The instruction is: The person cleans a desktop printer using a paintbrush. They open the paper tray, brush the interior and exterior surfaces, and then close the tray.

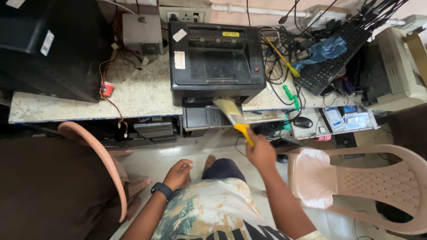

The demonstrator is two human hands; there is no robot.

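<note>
Right hand point(261, 152) clamped on yellow-handled brush point(233, 116), bristles at black printer point(216, 60) front tray; dusting underway, top apparently undone; left hand point(179, 174) loosely curled, empty.

The printer point(216, 58) at upper centre is black plastic, matt and dusty. The brush point(234, 117) below it has pale, soft bristles and a glossy yellow plastic handle. The counter point(138, 95) looks like speckled stone, rough and stained. The chair point(356, 182) at lower right is smooth pinkish plastic. A crumpled blue cloth point(323, 48) lies on the black plastic keyboard point(331, 64) at upper right.
</note>
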